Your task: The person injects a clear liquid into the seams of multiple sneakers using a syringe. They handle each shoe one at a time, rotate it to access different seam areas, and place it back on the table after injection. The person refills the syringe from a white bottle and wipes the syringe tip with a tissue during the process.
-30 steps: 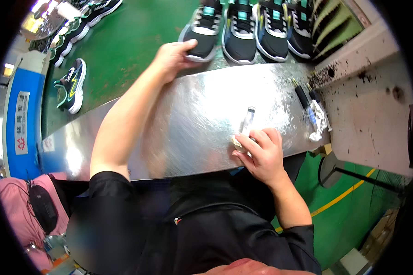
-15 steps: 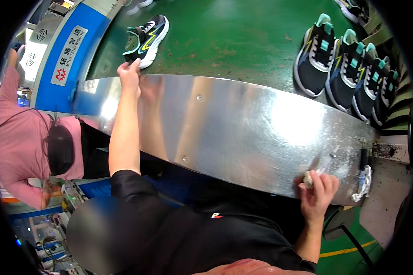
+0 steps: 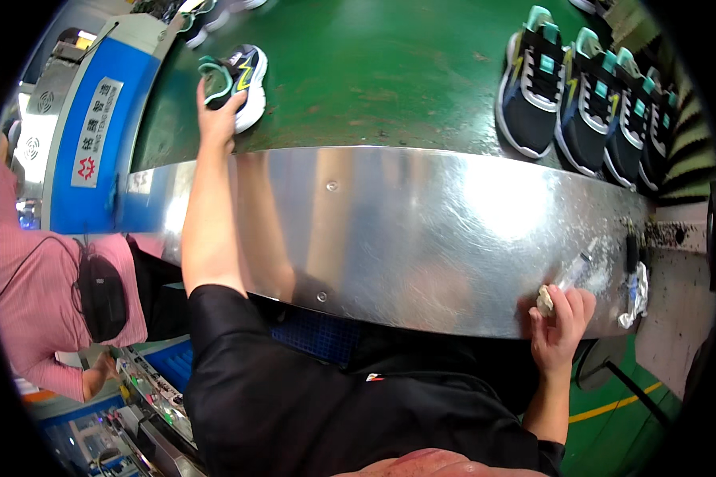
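Observation:
At the far left, my left hand (image 3: 218, 119) is closed around the heel end of a black sneaker (image 3: 245, 76) with a white sole, yellow stripes and a mint-green collar lining. The sneaker is on or just above the green surface (image 3: 374, 79); I cannot tell if it is lifted. My right hand (image 3: 563, 322) rests by the near edge of the metal table (image 3: 390, 230), at its right end. Between its thumb and fingers is a small cream-coloured lump (image 3: 544, 300), whose kind I cannot make out.
Several matching sneakers (image 3: 531, 91) stand in a row at the far right. A black-handled tool (image 3: 632, 254) and crumpled white material (image 3: 635, 296) lie at the table's right end. Left of me are a blue-and-white machine (image 3: 103, 119) and a person in pink (image 3: 44, 294).
My left hand has gone from touching the sneaker's heel with its fingertips to gripping it. The view has shifted slightly. My right hand still pinches the lump.

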{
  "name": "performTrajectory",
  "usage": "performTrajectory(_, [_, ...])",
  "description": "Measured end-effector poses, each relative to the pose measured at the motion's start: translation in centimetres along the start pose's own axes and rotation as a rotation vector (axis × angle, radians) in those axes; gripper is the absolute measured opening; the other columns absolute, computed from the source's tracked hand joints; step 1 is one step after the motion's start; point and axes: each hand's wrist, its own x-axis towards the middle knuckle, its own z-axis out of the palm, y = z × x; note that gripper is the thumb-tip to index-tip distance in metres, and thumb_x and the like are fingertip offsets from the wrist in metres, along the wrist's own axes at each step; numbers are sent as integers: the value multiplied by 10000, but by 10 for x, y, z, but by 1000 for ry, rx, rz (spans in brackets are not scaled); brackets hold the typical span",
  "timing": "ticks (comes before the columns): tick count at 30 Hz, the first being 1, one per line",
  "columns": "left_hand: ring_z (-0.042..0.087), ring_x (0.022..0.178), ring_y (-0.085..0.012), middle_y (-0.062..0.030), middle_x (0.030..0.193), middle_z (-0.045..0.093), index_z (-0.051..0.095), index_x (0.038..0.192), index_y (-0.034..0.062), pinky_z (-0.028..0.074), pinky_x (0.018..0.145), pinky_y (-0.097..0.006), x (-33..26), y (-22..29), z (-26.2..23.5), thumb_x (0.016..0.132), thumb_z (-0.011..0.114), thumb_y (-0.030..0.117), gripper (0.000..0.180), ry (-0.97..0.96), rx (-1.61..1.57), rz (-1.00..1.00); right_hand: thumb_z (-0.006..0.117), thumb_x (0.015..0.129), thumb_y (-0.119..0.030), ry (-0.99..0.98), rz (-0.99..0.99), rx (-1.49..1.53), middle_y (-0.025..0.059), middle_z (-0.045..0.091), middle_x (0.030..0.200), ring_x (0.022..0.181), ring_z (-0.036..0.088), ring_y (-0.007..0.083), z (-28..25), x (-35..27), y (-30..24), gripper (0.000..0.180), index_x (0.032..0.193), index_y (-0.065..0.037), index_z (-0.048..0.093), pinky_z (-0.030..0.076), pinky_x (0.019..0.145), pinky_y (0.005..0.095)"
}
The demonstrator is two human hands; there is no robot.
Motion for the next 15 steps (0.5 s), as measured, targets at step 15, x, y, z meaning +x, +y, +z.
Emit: performTrajectory(15, [397, 1264, -258, -151, 1403, 329, 126, 1441, 16, 292, 1066, -374, -296, 116, 6, 702, 753, 169, 981, -586, 324, 228, 747, 678, -136, 31, 29, 195, 27, 585, 800, 773, 487, 227, -28, -9, 7, 399, 1054, -73, 629, 368, 739, 349])
